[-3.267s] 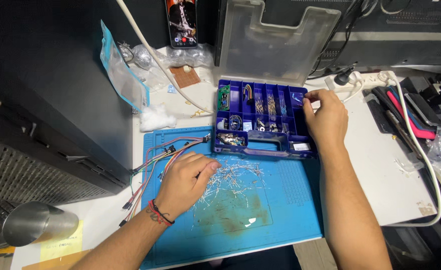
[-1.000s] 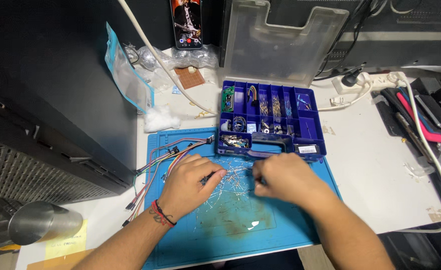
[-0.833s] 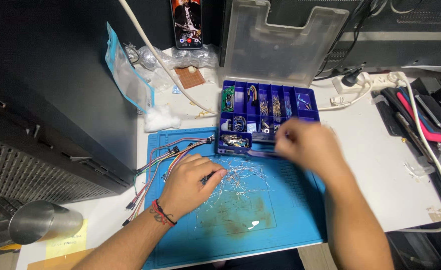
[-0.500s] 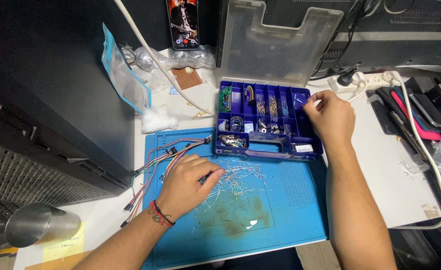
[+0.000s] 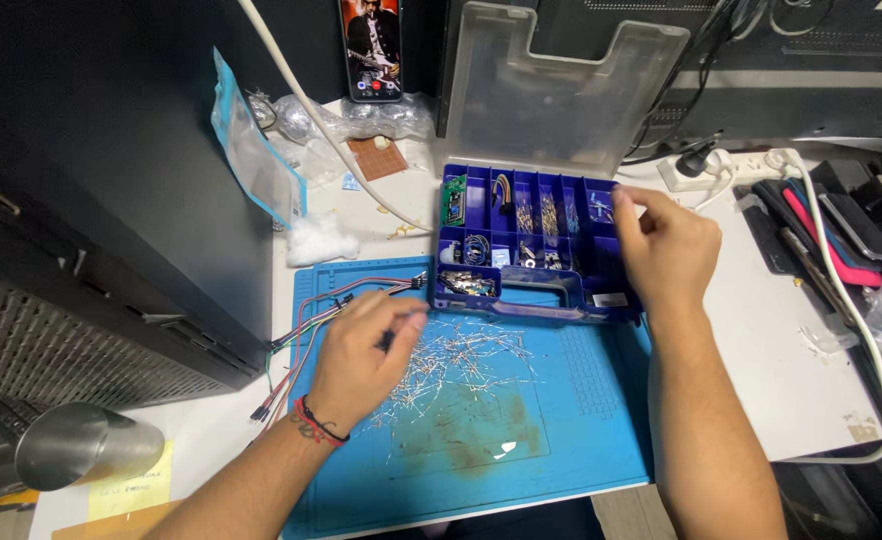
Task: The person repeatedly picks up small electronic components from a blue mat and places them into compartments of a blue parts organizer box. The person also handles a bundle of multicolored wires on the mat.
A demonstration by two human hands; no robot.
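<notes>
My right hand (image 5: 666, 240) hovers over the right end of a blue compartment box (image 5: 536, 300), its fingertips pinched together above the far-right compartments; whether they hold a tiny part I cannot tell. The box has several small compartments with electronic parts and a clear lid (image 5: 561, 85) standing open behind it. My left hand (image 5: 361, 355) rests on a blue work mat (image 5: 581, 410), fingers curled at the edge of a scatter of thin metal pins (image 5: 461, 365). A bundle of coloured jumper wires (image 5: 306, 325) lies just left of that hand.
A black computer case (image 5: 111, 180) stands at the left. A phone (image 5: 369, 48) leans upright at the back beside plastic bags (image 5: 356, 120). A white power strip (image 5: 721, 170) and white cable (image 5: 846, 300) lie right, near tools (image 5: 831, 235). A metal cylinder (image 5: 76, 455) sits lower left.
My right hand went from the pin scatter on the mat up to the box's right end and stays there. My left hand kept its place on the mat.
</notes>
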